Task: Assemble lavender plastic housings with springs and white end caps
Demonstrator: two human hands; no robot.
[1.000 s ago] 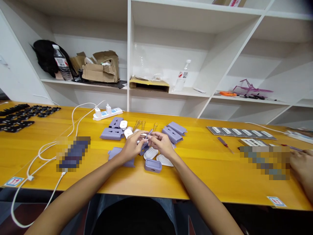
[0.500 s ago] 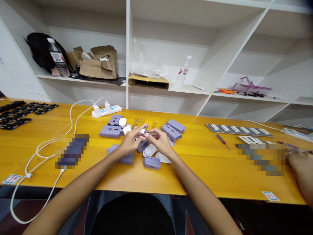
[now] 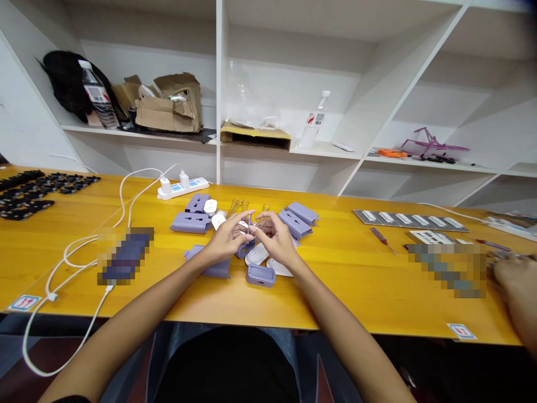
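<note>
Between both hands a small purple plastic piece [image 3: 250, 220] is held upright above the parts on the table. My left hand [image 3: 226, 238] pinches it from the left, fingers closed. My right hand [image 3: 274, 238] grips it from the other side with thumb and fingertips. Just below lie a purple casing with an opening [image 3: 244, 249] and white oval parts [image 3: 257, 254]. A purple rectangular cap [image 3: 260, 275] sits nearest to me. Purple perforated shells lie to the left [image 3: 191, 222] and right [image 3: 296, 224]. Behind the hands stand metal coil springs [image 3: 238, 207].
A white power strip [image 3: 183, 188] with cables lies at the back left, a blurred-out phone [image 3: 128, 254] in front of it. To the right are a screwdriver [image 3: 382, 239], a strip of white parts [image 3: 409, 220] and another person's hand [image 3: 516, 280]. White shelving rises behind.
The purple piece has turned more upright between my fingers, and my right-hand fingers have shifted slightly. The view has tilted a little. The loose parts on the table have stayed put.
</note>
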